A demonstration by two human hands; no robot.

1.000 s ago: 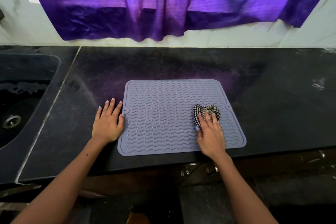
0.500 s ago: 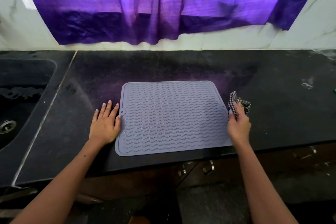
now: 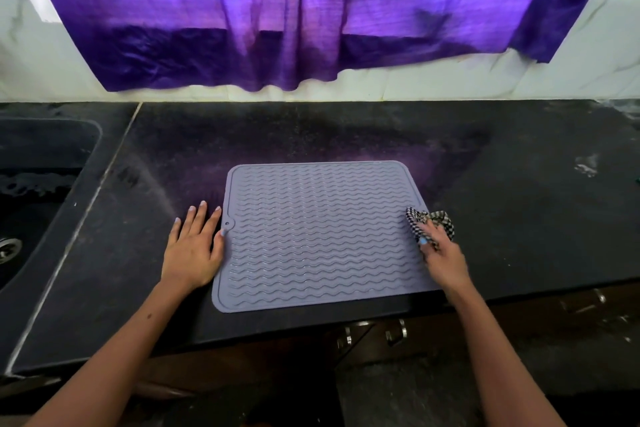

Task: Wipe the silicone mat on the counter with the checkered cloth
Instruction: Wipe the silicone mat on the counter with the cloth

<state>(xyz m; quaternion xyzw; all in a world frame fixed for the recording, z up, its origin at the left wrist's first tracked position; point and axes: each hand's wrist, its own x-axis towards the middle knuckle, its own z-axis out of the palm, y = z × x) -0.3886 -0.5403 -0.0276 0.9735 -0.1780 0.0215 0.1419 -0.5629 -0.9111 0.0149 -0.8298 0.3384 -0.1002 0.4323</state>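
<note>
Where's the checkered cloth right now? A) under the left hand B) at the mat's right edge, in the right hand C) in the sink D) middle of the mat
B: the right hand holds the bunched checkered cloth at the right edge of the silicone mat, while the left hand lies flat at the mat's left edge.

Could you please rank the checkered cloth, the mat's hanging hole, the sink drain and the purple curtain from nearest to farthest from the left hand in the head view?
From the left hand:
1. Hanging hole, beside the fingertips on the mat's left edge.
2. Sink drain, far left.
3. Checkered cloth, at the mat's right edge.
4. Purple curtain, on the back wall.
</note>
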